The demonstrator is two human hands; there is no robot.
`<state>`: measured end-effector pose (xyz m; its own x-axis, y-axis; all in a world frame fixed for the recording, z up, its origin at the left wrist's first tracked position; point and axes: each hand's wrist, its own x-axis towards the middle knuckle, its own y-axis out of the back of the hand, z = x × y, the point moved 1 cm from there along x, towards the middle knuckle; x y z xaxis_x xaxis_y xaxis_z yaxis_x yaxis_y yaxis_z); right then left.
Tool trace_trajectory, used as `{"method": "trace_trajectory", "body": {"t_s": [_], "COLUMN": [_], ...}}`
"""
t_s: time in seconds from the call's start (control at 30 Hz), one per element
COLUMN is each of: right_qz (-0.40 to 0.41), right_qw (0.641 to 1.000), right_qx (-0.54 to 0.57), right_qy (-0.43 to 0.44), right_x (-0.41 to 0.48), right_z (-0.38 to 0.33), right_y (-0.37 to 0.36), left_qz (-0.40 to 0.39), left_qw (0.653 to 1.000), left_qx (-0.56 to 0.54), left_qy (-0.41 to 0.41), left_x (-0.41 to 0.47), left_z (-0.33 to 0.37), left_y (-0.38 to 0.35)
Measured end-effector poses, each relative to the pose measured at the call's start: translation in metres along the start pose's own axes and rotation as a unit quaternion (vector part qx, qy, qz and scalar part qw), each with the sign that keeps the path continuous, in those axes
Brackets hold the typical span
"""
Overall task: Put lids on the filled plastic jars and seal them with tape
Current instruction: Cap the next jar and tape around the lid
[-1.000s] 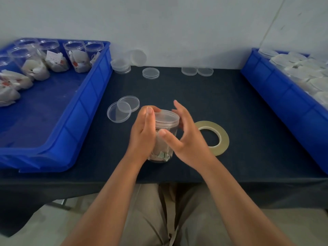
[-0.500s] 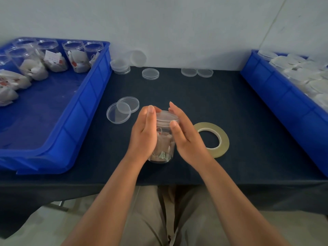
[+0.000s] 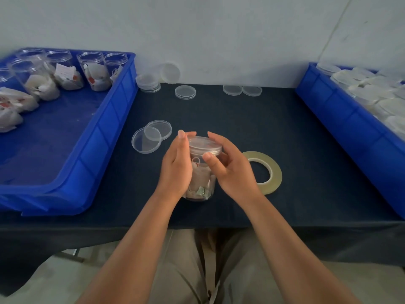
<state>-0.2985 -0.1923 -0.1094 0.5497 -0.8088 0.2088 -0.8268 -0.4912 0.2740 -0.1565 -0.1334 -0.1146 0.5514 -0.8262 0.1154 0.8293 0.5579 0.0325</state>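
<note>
A clear plastic jar filled with small white sachets stands on the dark table near its front edge. A clear lid sits on top of it. My left hand grips the jar's left side, fingers curved round its rim. My right hand holds the right side, thumb against the front just under the lid and fingers curled behind it. A roll of clear tape lies flat on the table just right of my right hand.
Two loose lids lie left of the jar. More lids sit along the back wall. A blue bin at left holds open filled jars. A blue bin at right holds lidded jars.
My right hand has closed in on the jar from an open, spread pose and now holds its right side at the lid. The left hand has kept its grip.
</note>
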Motion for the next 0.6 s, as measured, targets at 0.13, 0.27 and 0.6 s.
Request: {"method": "trace_trajectory", "body": {"t_s": [0.13, 0.27, 0.6], "right_qz": [-0.021, -0.074, -0.079], "right_qw": [1.0, 0.984, 0.945], "right_qx": [0.006, -0.158, -0.316], "right_qy": [-0.009, -0.02, -0.012], "right_x": [-0.001, 0.004, -0.015], "right_z": [-0.003, -0.019, -0.048], "right_y": [0.013, 0.033, 0.064], "left_qz": [-0.029, -0.026, -0.027], "left_qw": [0.999, 0.999, 0.999], "left_qx": [0.036, 0.034, 0.022], "left_qy": [-0.014, -0.01, 0.009], "left_x": [-0.004, -0.013, -0.022], "left_z": [0.006, 0.012, 0.013], "left_y": [-0.002, -0.006, -0.004]}}
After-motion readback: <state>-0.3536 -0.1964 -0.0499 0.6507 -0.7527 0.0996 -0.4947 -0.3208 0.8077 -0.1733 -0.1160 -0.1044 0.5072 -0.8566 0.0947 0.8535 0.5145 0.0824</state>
